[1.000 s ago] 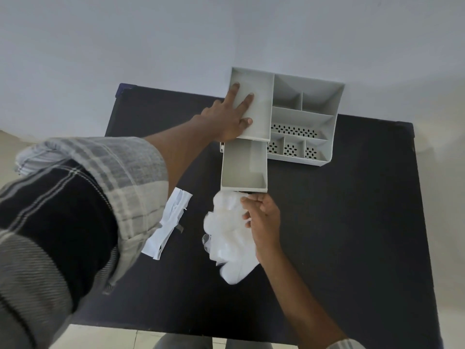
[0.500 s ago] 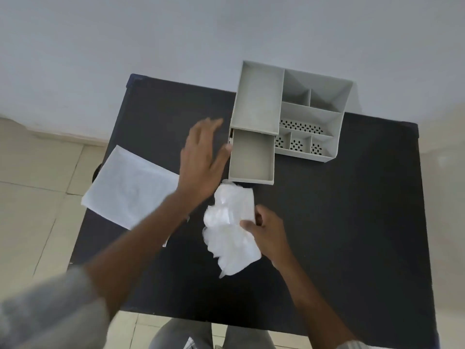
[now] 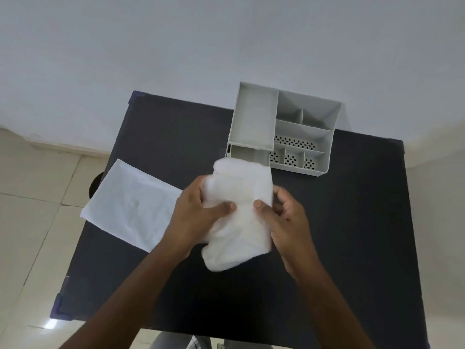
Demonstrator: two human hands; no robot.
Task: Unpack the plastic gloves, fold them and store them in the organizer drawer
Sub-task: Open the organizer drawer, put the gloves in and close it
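While no writing can be read anywhere, you hold the folded plastic gloves point(image 3: 239, 210) between both hands above the black table point(image 3: 352, 222).
Your left hand point(image 3: 198, 217) and right hand point(image 3: 284, 217) pinch the bundle's sides, thumbs on top, just before the grey organizer point(image 3: 284, 127) and its open drawer point(image 3: 247, 153); white packaging point(image 3: 130, 205) lies left; pale wall, tiled floor.

Soft, even daylight; faint shadows; mild motion blur; wide-angle bending at edges.
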